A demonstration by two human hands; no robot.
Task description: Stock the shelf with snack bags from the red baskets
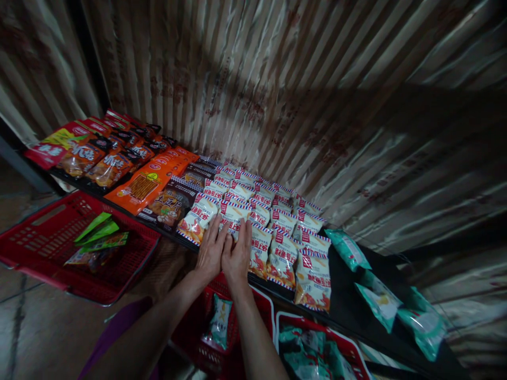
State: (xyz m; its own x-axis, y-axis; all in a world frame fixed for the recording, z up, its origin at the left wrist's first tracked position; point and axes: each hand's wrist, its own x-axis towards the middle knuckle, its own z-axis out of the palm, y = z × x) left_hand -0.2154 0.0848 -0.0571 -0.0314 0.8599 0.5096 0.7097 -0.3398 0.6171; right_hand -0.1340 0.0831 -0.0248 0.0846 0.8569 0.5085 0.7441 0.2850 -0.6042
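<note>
Rows of white snack bags with red lettering and striped edges stand on the black shelf [344,285]. My left hand [212,249] and my right hand [236,254] are side by side on the front of one white snack bag [234,212] in the nearest row. The fingers of both hands are stretched out over its lower part, and the thumbs lie close together. Part of that bag is hidden under my hands. Another white snack bag [199,216] stands just left of my left hand, and a further one [259,248] is right of my right hand.
Dark brown packs [168,203], orange packs [146,182] and red packs [51,148] fill the shelf's left part. Teal bags [380,301] lie at its right. Red baskets [138,264] holding packs stand below the front edge. A pleated curtain [253,95] hangs behind.
</note>
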